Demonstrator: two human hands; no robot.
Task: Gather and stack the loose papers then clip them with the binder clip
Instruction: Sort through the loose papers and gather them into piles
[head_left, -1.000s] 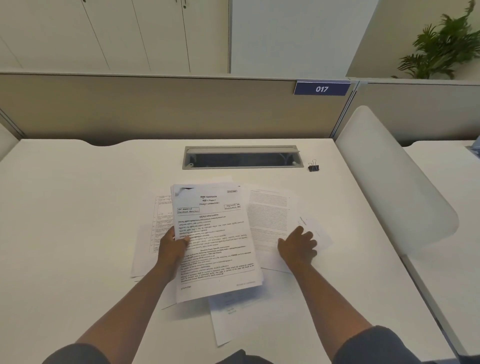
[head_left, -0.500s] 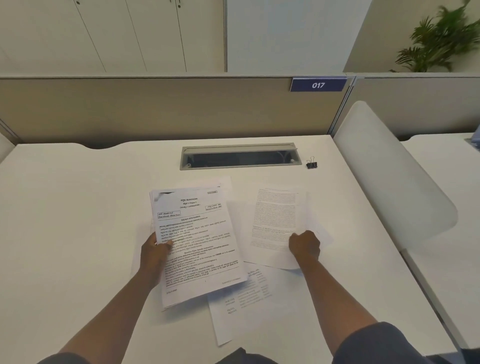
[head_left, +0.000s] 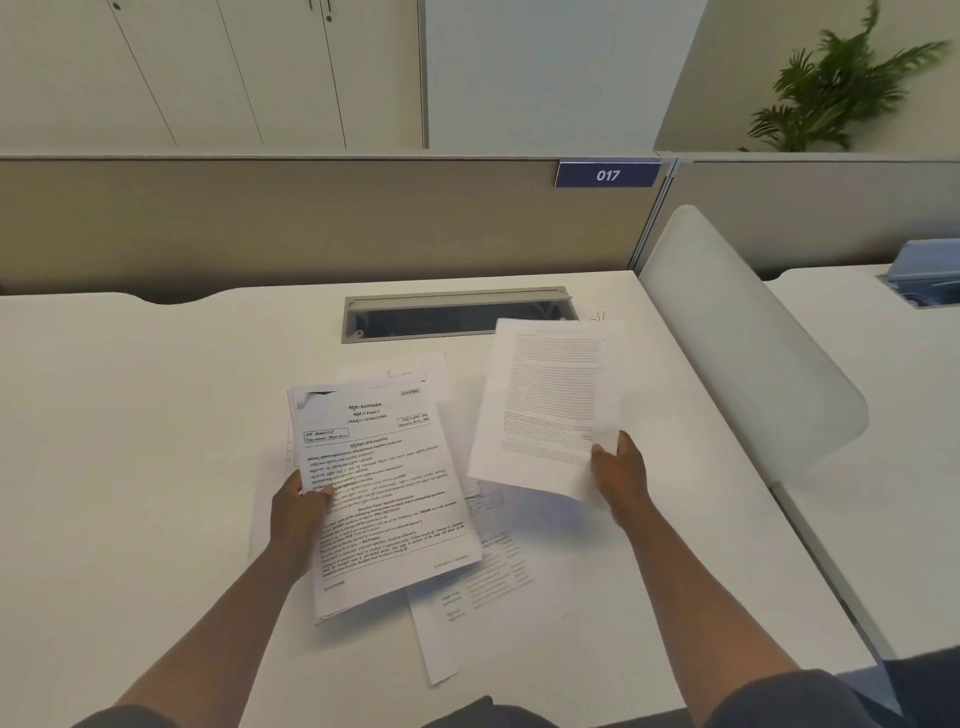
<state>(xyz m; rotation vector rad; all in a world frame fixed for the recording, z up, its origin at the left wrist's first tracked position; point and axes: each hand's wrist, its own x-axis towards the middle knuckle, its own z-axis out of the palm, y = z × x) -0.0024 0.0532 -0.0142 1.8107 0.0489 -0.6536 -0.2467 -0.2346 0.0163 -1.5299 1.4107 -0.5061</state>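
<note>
My left hand (head_left: 298, 512) grips the left edge of a printed stack of papers (head_left: 384, 493), held a little above the white desk (head_left: 130, 441). My right hand (head_left: 618, 467) pinches the lower right corner of a single text sheet (head_left: 545, 405) lifted off the desk and tilted up. Another loose sheet (head_left: 467, 613) lies flat under both, near the front edge. More sheets (head_left: 415, 366) peek out behind the stack. The binder clip (head_left: 599, 316) is almost hidden behind the raised sheet; only its wire handles show.
A grey cable tray slot (head_left: 457, 312) is set into the desk's far side. A beige partition (head_left: 311, 223) with a blue "017" tag (head_left: 607, 174) stands behind it. A white curved divider (head_left: 748, 338) borders the right edge.
My right hand has closed on the text sheet and lifted it up and away from the desk. My left hand has drawn the printed stack slightly left. The raised sheet now covers the binder clip.
</note>
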